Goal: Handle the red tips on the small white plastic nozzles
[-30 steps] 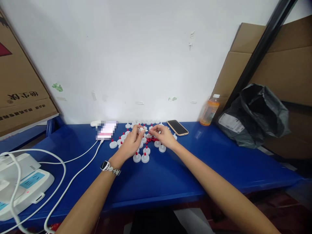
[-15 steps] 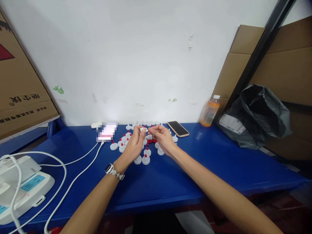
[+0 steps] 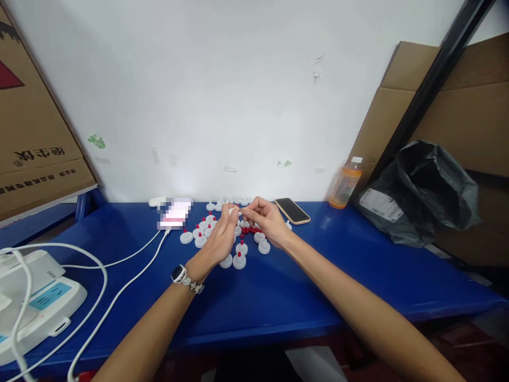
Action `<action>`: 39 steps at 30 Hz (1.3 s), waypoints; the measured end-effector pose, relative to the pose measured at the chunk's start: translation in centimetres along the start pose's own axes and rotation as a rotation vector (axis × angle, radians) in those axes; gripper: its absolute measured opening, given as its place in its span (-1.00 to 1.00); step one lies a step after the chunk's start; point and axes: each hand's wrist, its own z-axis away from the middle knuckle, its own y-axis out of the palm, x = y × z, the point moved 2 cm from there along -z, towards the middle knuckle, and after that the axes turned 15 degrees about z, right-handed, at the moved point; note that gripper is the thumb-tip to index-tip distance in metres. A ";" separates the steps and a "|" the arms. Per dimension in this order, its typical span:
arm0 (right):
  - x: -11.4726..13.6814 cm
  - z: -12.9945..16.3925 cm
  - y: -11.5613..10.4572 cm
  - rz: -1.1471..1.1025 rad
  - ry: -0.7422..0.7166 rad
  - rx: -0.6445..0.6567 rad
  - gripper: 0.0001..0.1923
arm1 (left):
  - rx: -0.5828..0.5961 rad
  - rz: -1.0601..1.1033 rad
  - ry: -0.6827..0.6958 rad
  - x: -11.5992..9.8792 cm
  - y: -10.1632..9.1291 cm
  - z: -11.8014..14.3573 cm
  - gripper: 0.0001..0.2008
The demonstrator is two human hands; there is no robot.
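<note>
My left hand [image 3: 218,240] is closed around a white nozzle cap [image 3: 234,211], held just above the table. The fingers of my right hand [image 3: 267,220] are pinched together at the spout end of that cap; what they grip is too small and covered to make out. Below and around both hands stand several white nozzle caps with red tips [image 3: 239,261], mostly on the left. A pile of loose small red tips [image 3: 250,230] lies beneath my right hand. Beside it sits a white cap with a bare spout [image 3: 264,248].
On the blue table [image 3: 278,302], a dark phone [image 3: 292,210] lies right of the caps, and a lit phone [image 3: 175,213] with a cable lies left. An orange drink bottle [image 3: 345,183] and grey plastic bag [image 3: 417,196] stand right. A white power strip [image 3: 51,313] with cables is front left.
Both hands stay together at the held cap, with only slight finger movement. The view has shifted a little.
</note>
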 end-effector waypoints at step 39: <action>-6.9 -12.8 -2.4 1.328 0.131 0.132 -0.85 | 0.001 -0.212 0.133 1.4 -1.6 -0.8 -0.75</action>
